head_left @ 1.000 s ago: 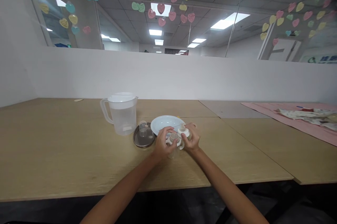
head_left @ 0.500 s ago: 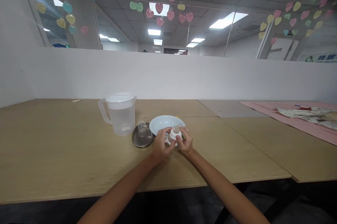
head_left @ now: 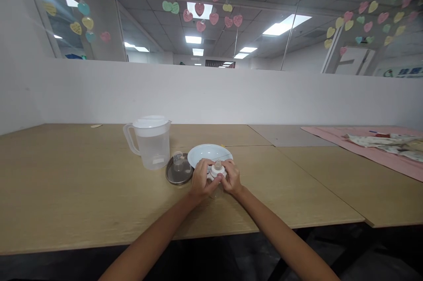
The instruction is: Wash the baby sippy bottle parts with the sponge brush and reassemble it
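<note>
Both hands close round a baby bottle in front of the bowl. Its clear body shows faintly below my fingers, upright over the table. On top sits a white collar with a clear nipple pointing up. My left hand grips the left side, near a white handle. My right hand wraps the right side, its thumb and fingers on the collar. Both thumbs meet at the front. Fingers hide most of the bottle, so I cannot tell how the collar sits on it.
A white bowl stands just behind my hands, a thin stick across its rim. To its left is a round metal tray with a clear cap. A lidded pitcher stands farther left. A pink cloth lies at the right.
The collar and nipple have shifted slightly down and left, with my right hand moving a little left with them. My left hand is nearly still.
</note>
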### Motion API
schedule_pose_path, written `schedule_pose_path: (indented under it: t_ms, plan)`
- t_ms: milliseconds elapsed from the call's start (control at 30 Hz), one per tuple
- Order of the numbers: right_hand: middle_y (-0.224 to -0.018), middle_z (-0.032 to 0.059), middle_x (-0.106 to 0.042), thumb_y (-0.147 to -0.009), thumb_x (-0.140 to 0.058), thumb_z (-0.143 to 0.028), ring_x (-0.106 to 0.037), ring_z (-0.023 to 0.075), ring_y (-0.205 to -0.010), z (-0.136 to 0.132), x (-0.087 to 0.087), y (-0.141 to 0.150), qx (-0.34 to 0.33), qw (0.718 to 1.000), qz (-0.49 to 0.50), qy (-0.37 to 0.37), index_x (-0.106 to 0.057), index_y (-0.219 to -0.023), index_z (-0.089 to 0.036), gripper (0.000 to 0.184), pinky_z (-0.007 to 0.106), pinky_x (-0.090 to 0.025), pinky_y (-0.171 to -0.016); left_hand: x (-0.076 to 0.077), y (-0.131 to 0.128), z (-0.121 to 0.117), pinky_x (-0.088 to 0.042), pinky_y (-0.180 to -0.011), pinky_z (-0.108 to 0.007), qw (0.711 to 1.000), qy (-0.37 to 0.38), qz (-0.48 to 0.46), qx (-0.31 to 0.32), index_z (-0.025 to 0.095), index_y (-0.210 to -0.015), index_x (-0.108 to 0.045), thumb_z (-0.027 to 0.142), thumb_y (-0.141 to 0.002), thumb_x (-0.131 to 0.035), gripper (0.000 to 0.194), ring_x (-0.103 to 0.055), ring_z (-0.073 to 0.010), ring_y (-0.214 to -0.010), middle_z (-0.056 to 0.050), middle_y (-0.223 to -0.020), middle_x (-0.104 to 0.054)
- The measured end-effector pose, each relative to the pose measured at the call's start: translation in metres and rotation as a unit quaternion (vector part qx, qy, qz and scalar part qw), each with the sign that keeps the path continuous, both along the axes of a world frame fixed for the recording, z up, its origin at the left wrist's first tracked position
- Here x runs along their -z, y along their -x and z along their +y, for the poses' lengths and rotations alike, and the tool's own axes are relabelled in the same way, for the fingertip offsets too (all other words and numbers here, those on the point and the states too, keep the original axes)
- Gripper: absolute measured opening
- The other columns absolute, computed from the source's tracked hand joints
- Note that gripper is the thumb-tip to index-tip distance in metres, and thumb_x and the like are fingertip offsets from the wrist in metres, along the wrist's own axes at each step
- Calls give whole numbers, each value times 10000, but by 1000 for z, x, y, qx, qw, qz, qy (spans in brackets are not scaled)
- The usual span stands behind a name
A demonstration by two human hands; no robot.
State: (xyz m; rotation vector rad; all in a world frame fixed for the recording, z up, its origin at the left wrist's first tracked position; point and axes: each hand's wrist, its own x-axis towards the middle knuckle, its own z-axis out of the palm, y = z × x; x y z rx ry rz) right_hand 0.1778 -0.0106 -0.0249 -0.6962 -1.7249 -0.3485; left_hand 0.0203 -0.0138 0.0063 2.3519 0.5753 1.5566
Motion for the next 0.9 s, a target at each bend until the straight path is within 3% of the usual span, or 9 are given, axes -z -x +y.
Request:
schedule_pose_path:
  t_ms: [200, 433, 900]
  plan:
    - [-855, 91, -663, -878, -428, -368, -592, 209, -693, 0, -1, 1, -6, 1000, 2, -27, -581, -1064, -169, 313, 389, -431, -695, 0, -3, -2, -427, -810, -345, 997, 67, -19, 27, 173, -996, -474, 464, -834, -517, 335, -525, -208, -892, -78, -965, -544]
    - [-845, 81, -673, -892, -414, -313, -588, 191, -654, -1, 2, -1, -8, 1000, 12, -10, -586, -1133, -165, 331, 383, -442, -702, -7, -1, -8, -418, -823, -317, 993, 106, -30, 34, 183, -982, -489, 402, -863, -486, 249, -528, -190, -888, -57, -958, -562]
    - [-759, 47, -593, -889, -397, -320, -549, 182, -696, 2, 14, -1, 34, 994, 90, 58, -565, -905, -188, 214, 317, -434, -631, 0, -2, -2, -422, -871, -371, 990, 119, -56, 39, 156, -1022, -550, 377, -927, -327, 328, -566, -229, -935, -120, -985, -620]
